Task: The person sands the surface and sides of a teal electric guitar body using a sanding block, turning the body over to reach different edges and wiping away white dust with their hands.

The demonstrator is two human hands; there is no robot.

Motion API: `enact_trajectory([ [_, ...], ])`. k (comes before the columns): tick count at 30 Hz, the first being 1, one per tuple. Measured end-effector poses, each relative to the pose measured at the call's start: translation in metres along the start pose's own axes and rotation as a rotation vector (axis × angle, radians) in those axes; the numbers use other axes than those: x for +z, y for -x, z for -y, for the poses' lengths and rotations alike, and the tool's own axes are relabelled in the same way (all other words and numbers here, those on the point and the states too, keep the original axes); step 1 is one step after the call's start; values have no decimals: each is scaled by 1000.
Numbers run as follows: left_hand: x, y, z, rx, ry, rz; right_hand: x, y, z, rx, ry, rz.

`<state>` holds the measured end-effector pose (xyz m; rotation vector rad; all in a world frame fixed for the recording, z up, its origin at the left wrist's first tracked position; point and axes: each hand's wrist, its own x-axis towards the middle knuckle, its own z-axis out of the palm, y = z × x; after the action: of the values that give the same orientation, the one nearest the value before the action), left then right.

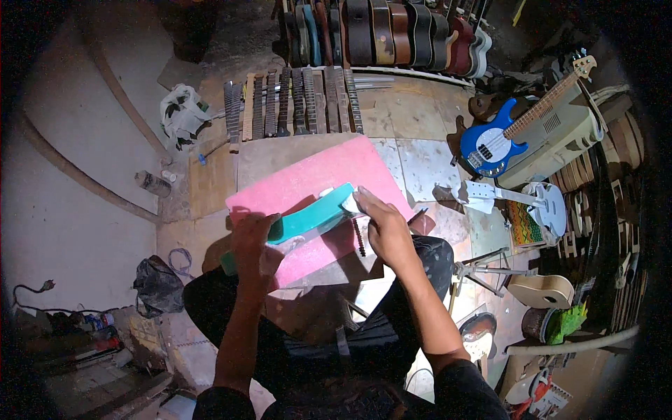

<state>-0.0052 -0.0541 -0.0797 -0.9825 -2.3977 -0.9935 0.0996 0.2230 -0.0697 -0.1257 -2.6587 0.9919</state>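
Note:
A curved, glossy teal strip (311, 215) stretches between my two hands above a flat pink board (301, 171). My left hand (255, 241) is closed on its left end, with the fingers partly hidden. At the other end, my right hand (386, 227) pinches the strip between thumb and fingers. A small white piece (352, 204) shows at my right fingertips; I cannot tell whether it belongs to the strip. Below the strip, near my right hand, lies a thin dark ridged rod (360, 236). A bit of green (228, 263) sticks out beside my left wrist.
Several guitar necks (297, 101) lie in a row beyond the board, with guitar bodies (399, 35) racked behind them. A blue bass guitar (493, 143) leans at the right, near a pale guitar (549, 210). A black bag (159, 287) sits at the left.

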Motion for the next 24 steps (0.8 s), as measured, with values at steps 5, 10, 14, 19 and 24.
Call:
enact_trajectory([
  [5, 0, -1, -1, -66, -17, 37, 3, -15, 2, 53, -53, 30],
  [10, -2, 3, 0, -42, -14, 19, 1, 4, 1, 20, -17, 12],
  [14, -1, 4, -9, -143, -29, 87, 5, -12, 0, 6, 10, 8],
  [19, -1, 5, 1, -23, -88, 29, 1, 4, -1, -30, -23, -26],
  [24, -1, -4, -1, 5, -50, 25, 0, -11, 2, 26, -53, 4],
])
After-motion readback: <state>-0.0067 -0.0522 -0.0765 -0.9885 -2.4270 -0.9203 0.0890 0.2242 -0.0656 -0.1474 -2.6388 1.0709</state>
